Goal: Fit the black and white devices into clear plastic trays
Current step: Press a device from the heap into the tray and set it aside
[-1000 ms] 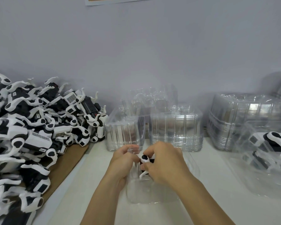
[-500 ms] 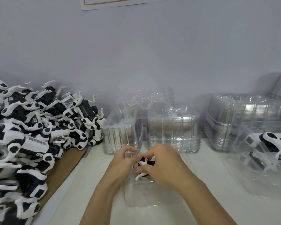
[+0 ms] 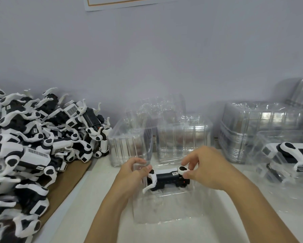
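Pale wall behind, a white surface below it, and everything crowded along the far edge. From the head view, a great heap of black and white devices fills the left side, partly on a sheet of brown cardboard. Stacks of empty clear trays stand at the middle of the far edge, with more stacks toward the right.

Near the front edge, at the middle, lies one clear plastic tray, and the device in hand sits at its far end. The left hand pinches the tray wall beside the device's white leg; the right hand pinches the rounded white joint on the device's right end. The thing has a dark oblong body, a small label on top, and curved white limbs with black ovals.

At the right edge, one packed device already rests in a tray. By my reckoning the job has barely started: one done, one being seated, the heap untouched.
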A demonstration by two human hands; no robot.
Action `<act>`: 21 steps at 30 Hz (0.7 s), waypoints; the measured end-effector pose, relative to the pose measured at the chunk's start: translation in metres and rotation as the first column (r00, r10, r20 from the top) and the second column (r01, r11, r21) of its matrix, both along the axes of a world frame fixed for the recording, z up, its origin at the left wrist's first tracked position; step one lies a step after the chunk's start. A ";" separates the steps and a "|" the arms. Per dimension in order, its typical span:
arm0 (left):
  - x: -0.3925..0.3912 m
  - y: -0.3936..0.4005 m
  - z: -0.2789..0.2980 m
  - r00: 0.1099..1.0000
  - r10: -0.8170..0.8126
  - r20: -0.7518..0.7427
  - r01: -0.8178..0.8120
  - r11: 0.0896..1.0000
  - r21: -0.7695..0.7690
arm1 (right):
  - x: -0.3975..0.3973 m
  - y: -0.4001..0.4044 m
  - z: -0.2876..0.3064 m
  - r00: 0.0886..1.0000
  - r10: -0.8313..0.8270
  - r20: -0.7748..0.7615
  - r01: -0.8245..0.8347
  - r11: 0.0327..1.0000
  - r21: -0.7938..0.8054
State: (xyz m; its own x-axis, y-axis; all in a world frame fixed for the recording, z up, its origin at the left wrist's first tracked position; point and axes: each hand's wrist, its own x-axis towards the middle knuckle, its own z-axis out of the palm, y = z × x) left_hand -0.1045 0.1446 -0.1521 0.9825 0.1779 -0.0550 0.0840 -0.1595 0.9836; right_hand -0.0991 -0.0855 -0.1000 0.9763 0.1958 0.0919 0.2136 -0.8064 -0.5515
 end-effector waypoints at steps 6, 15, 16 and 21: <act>-0.001 0.004 0.001 0.996 -0.082 0.024 0.081 0.995 0.051 | 0.002 0.002 -0.009 0.996 -0.041 0.075 0.036 0.997 0.071; -0.001 0.004 0.001 0.996 -0.081 0.038 0.078 0.995 0.066 | 0.007 0.006 -0.021 0.990 -0.117 0.075 0.101 0.977 0.189; -0.001 0.004 0.001 0.996 -0.078 0.038 0.075 0.995 0.065 | 0.007 0.006 -0.022 0.990 -0.121 0.076 0.104 0.975 0.198; -0.001 0.001 0.000 0.999 -0.031 0.037 0.030 0.999 0.044 | 0.008 0.008 -0.027 0.986 -0.136 0.099 0.115 0.974 0.194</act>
